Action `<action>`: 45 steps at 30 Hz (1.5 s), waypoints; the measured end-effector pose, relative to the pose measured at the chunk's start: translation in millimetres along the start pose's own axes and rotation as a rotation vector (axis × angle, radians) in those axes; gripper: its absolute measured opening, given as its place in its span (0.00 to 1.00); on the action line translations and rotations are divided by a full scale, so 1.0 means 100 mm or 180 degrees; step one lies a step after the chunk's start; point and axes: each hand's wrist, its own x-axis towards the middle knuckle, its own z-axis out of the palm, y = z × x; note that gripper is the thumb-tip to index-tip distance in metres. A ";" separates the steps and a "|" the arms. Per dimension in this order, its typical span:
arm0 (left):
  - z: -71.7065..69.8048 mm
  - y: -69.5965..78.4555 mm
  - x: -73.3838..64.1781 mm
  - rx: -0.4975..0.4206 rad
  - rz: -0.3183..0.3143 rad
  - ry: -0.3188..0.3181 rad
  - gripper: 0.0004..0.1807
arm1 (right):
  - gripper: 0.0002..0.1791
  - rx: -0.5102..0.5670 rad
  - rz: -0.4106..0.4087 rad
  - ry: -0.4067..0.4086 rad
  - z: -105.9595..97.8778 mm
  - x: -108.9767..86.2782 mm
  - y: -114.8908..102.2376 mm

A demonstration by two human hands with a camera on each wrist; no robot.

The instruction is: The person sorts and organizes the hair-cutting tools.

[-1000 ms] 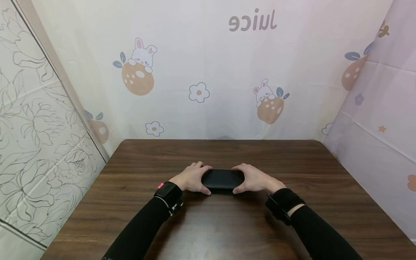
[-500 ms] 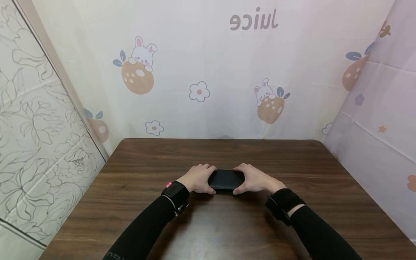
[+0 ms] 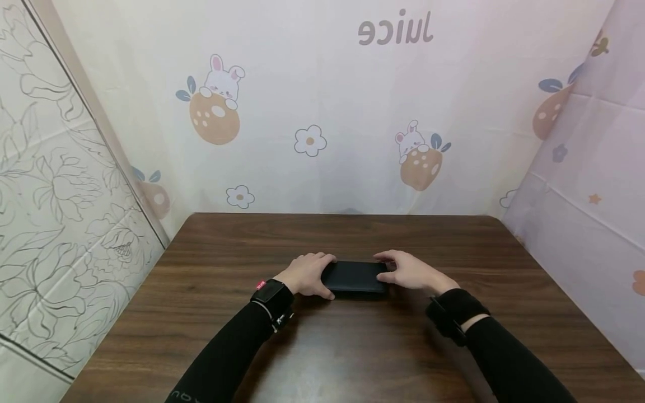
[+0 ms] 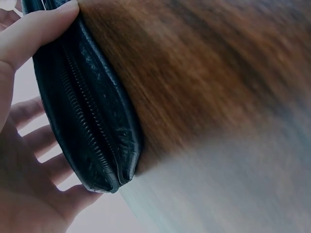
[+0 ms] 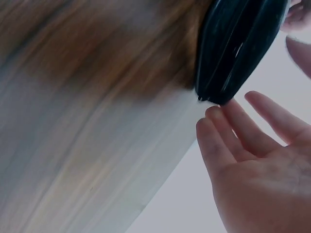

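Observation:
A black zip wallet point(image 3: 354, 278) lies flat near the middle of the wooden table. My left hand point(image 3: 307, 274) grips its left end, thumb at the near edge and fingers along the far side. Its zipper point(image 4: 85, 107) runs down the side facing the left wrist camera, with the left thumb point(image 4: 36, 31) pressed across one part. At the wallet's right end, my right hand point(image 3: 412, 272) is spread with fingers relaxed, the thumb tip overlapping the corner. In the right wrist view, the fingertips point(image 5: 214, 114) are right by the wallet's end and hold nothing.
The brown wood-grain table point(image 3: 322, 347) stretches around the wallet. Behind it hangs a pale curtain point(image 3: 312, 84) printed with bunnies and flowers; another curtain point(image 3: 594, 224) closes the right side. A white flower-patterned panel point(image 3: 65, 196) stands to the left. Both wrists wear black straps.
First my left hand slid right along the wallet's end. Since then my right hand has loosened and drawn back to the right, exposing more of the wallet's right end.

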 end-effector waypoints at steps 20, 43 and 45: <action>0.03 0.02 0.02 -0.0051 -0.0003 0.0016 0.45 | 0.09 -0.0731 0.0176 0.0523 0.08 0.10 0.19; 0.02 0.00 0.02 0.0004 -0.0067 -0.0022 0.46 | 0.04 -0.1291 0.0082 0.0264 0.07 0.18 0.15; 0.02 -0.01 0.01 0.0011 -0.0075 -0.0018 0.46 | 0.03 -0.1295 0.0108 0.0251 0.07 0.17 0.15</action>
